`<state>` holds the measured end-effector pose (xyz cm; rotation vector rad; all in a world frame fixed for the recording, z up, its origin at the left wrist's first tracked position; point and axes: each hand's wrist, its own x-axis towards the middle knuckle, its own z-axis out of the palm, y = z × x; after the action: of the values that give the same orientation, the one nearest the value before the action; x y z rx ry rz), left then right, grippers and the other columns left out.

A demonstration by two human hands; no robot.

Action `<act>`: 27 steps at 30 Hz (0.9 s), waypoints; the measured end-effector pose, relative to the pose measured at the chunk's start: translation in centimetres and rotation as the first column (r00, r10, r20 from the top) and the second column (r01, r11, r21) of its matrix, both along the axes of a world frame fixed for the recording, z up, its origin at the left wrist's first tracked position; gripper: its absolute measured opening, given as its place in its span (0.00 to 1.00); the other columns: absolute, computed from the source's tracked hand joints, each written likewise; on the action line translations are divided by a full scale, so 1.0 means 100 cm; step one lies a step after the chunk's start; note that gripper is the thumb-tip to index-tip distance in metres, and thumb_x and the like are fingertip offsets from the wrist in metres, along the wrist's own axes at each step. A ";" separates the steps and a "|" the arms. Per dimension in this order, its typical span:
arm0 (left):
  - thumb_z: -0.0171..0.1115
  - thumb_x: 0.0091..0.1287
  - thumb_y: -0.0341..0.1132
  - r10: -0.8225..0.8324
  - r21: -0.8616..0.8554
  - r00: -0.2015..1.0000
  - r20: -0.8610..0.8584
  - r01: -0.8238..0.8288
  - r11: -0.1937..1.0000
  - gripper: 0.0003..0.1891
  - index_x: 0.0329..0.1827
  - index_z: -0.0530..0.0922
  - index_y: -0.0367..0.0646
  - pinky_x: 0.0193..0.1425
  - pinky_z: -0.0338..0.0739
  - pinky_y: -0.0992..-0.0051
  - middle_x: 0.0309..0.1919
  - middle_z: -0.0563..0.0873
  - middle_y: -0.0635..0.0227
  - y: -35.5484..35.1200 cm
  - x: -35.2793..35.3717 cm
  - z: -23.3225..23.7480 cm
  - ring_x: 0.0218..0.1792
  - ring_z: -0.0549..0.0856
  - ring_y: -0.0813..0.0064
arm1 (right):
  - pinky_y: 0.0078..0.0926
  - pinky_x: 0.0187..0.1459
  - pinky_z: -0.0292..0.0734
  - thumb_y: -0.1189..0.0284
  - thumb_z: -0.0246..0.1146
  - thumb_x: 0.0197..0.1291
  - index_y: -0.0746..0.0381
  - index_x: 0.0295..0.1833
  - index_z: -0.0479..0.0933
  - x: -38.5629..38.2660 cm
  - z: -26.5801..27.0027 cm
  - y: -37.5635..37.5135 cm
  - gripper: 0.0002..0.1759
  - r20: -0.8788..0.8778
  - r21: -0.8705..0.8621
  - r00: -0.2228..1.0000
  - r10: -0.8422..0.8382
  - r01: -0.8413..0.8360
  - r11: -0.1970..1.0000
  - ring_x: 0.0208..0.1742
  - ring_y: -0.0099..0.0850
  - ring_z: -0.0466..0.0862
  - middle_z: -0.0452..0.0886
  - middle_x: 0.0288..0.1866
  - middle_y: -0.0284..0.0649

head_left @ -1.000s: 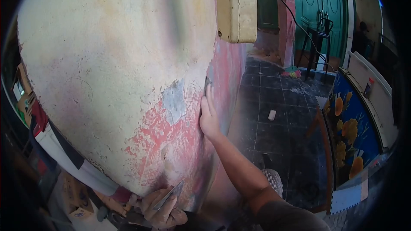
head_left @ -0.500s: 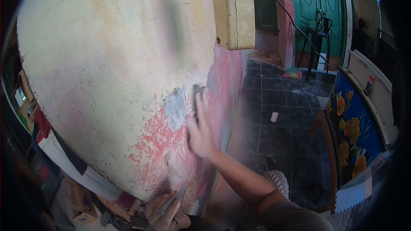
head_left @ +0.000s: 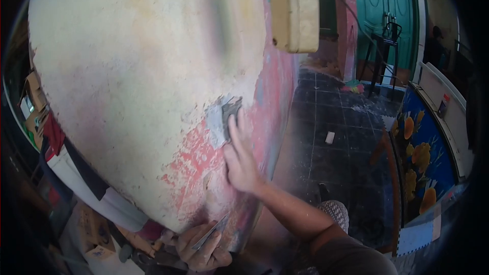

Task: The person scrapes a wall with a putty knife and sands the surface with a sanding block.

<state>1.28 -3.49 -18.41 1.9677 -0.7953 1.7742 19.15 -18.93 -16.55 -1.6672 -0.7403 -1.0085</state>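
- The grey bare patch [head_left: 216, 127] on the cream-and-pink, flaking plaster wall [head_left: 127, 122] is the landmark.
- Over the patch's right edge lies a dark grey, thin flat piece [head_left: 232, 113], its material unclear.
- It is probably light and fairly stiff, dusty rather than slippery; holding it across its broad face, clear of the working edge, seems best.
- The right hand [head_left: 243, 167], just below and right of the patch, holds this piece against the wall, fingers stretched along it; the piece lies under and beyond their tips. Whether the thumb pinches it, I cannot tell.
- Well below the patch, the left hand [head_left: 201, 248] has its fingers curled round a grey, pointed, metal-looking blade [head_left: 210, 233], which juts up and right from them.
- That blade looks thin, light and springy, best gripped away from its edges.
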 end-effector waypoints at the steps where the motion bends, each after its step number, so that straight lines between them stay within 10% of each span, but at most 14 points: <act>1: 0.59 0.63 0.40 0.011 -0.009 0.999 0.041 -0.011 1.000 0.21 0.55 0.93 0.51 0.88 0.50 0.50 0.41 0.98 0.71 0.005 0.003 -0.007 0.41 0.91 0.76 | 0.48 0.91 0.35 0.66 0.49 0.86 0.70 0.92 0.48 0.024 -0.017 -0.006 0.38 0.025 0.029 1.000 -0.002 0.001 1.000 0.96 0.56 0.39 0.40 0.95 0.66; 8: 0.57 0.69 0.41 0.012 -0.031 0.998 -0.064 -0.014 0.999 0.20 0.58 0.93 0.57 0.90 0.46 0.57 0.47 0.98 0.80 0.005 -0.005 -0.010 0.44 0.90 0.85 | 0.50 0.91 0.35 0.70 0.49 0.84 0.73 0.91 0.50 0.012 -0.013 0.008 0.37 -0.095 0.137 0.995 -0.018 0.031 0.990 0.96 0.57 0.41 0.42 0.95 0.66; 9: 0.59 0.61 0.40 -0.032 0.043 0.999 -0.043 0.034 0.998 0.23 0.56 0.94 0.49 0.87 0.57 0.55 0.43 0.98 0.67 0.012 -0.004 -0.007 0.39 0.92 0.73 | 0.50 0.91 0.35 0.71 0.48 0.83 0.74 0.91 0.49 -0.018 0.011 0.011 0.38 0.008 0.001 0.999 0.036 -0.036 0.999 0.96 0.57 0.42 0.41 0.95 0.66; 13: 0.58 0.64 0.40 -0.012 0.014 0.997 -0.077 0.013 1.000 0.21 0.56 0.93 0.51 0.88 0.53 0.55 0.44 0.98 0.70 0.007 -0.011 -0.004 0.40 0.92 0.77 | 0.43 0.92 0.32 0.67 0.39 0.88 0.78 0.91 0.41 0.013 -0.005 0.001 0.37 0.136 -0.086 0.991 -0.013 0.025 0.996 0.96 0.51 0.40 0.41 0.96 0.61; 17: 0.58 0.67 0.41 -0.001 0.000 0.996 -0.090 0.001 1.000 0.20 0.56 0.93 0.52 0.88 0.52 0.55 0.45 0.98 0.72 0.006 -0.013 -0.005 0.41 0.92 0.79 | 0.42 0.92 0.34 0.65 0.39 0.89 0.79 0.90 0.45 0.043 -0.033 -0.002 0.36 -0.166 0.261 0.978 0.122 -0.076 0.962 0.96 0.53 0.40 0.41 0.96 0.63; 23: 0.58 0.72 0.42 0.005 -0.024 0.992 -0.128 -0.009 1.000 0.19 0.59 0.93 0.58 0.89 0.49 0.56 0.52 0.97 0.80 0.005 -0.011 -0.005 0.46 0.91 0.85 | 0.44 0.92 0.33 0.68 0.42 0.88 0.79 0.90 0.46 -0.023 -0.007 0.010 0.36 0.155 -0.177 0.987 0.050 -0.022 0.984 0.96 0.54 0.38 0.38 0.96 0.64; 27: 0.58 0.72 0.43 0.039 -0.023 0.987 -0.158 -0.044 0.999 0.19 0.60 0.93 0.61 0.89 0.49 0.58 0.54 0.96 0.84 0.005 -0.017 -0.006 0.47 0.90 0.88 | 0.50 0.91 0.32 0.72 0.48 0.83 0.78 0.90 0.47 0.036 -0.046 -0.006 0.38 -0.222 0.214 0.969 0.106 -0.057 0.975 0.96 0.57 0.37 0.38 0.95 0.68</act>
<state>-0.38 -3.03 -19.01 2.0910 -0.6803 1.6182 22.71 -19.50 -21.10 -1.5289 -0.5259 -0.7865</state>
